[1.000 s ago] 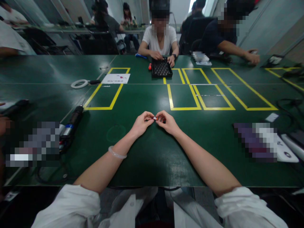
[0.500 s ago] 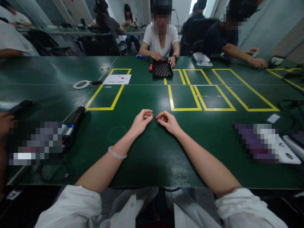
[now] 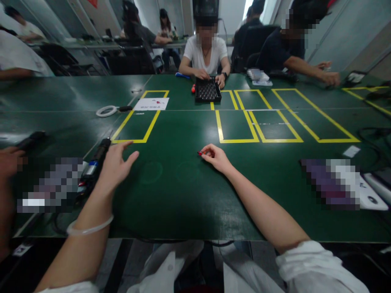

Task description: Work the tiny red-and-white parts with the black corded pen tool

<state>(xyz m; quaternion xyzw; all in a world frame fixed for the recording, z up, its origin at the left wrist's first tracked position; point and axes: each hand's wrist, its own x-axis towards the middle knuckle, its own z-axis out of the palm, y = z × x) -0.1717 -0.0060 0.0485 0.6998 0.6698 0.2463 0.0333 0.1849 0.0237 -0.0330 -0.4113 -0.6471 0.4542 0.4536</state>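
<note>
My right hand (image 3: 216, 157) stays over the middle of the green table, thumb and fingers pinched on a small red piece with a dark end (image 3: 200, 153). Its exact kind is too small to make out. At the left, my left hand (image 3: 116, 163) is open, thumb stretched away from the fingers and nothing in the palm. Right beside it lies an electric screwdriver (image 3: 91, 167), black with a blue band and a thin metal tip. The hand partly overlaps the screwdriver in view; whether they touch I cannot tell.
Across the green table (image 3: 183, 195) a person handles a black tray (image 3: 207, 99) of small parts. A white sheet (image 3: 151, 104) with small red and dark marks or bits lies near a white ring (image 3: 106, 111). Yellow tape (image 3: 240, 141) marks rectangles. A blurred dark flat object (image 3: 324, 183) sits right.
My left hand has left the place beside my right hand, swung far left to the screwdriver, and opened wider. My right hand has barely moved and keeps the red piece.
</note>
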